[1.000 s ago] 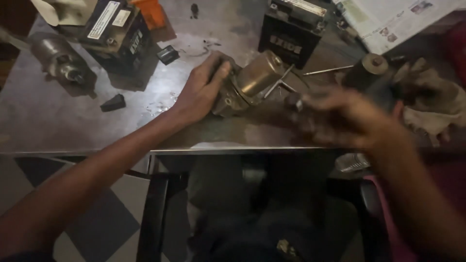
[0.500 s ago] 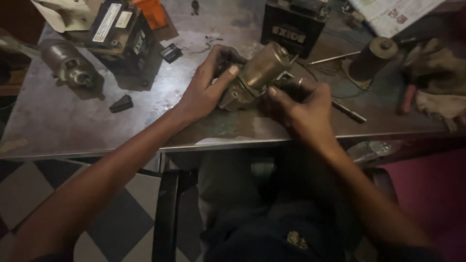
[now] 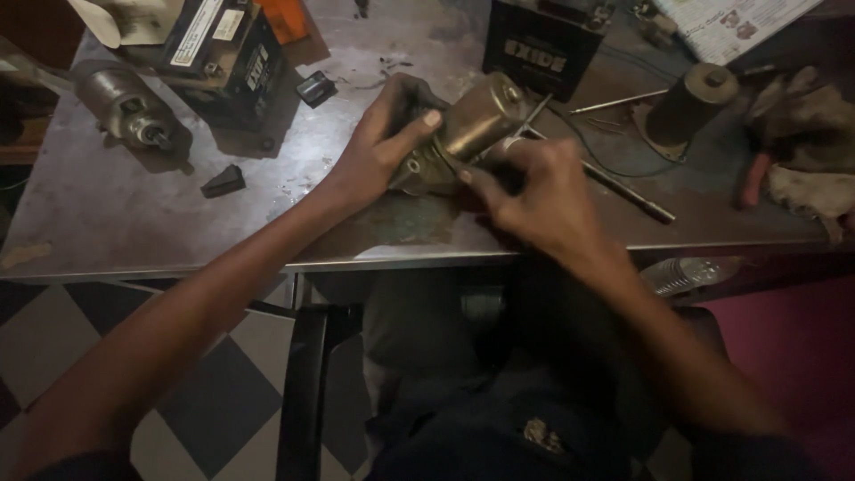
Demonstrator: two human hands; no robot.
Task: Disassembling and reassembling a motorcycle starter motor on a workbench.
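Observation:
A brass-coloured cylindrical motor (image 3: 476, 125) lies tilted on the worn metal table (image 3: 134, 214), with thin metal rods sticking out of its far end. My left hand (image 3: 383, 147) wraps around its near left end, thumb lying across the top. My right hand (image 3: 534, 191) presses against the motor's near right side, fingers curled on its housing; whether it also holds a small tool I cannot tell.
Two black batteries stand at the back, one at left (image 3: 223, 58) and one at centre (image 3: 543, 40). Another motor (image 3: 125, 107) lies far left. A dark cylinder (image 3: 690, 98), a long rod (image 3: 623, 191), rags (image 3: 802, 142) and papers (image 3: 730, 22) sit right. A black chair (image 3: 303, 383) stands below.
My right hand came in from the right side of the table and settled on the motor. My left hand kept its hold throughout.

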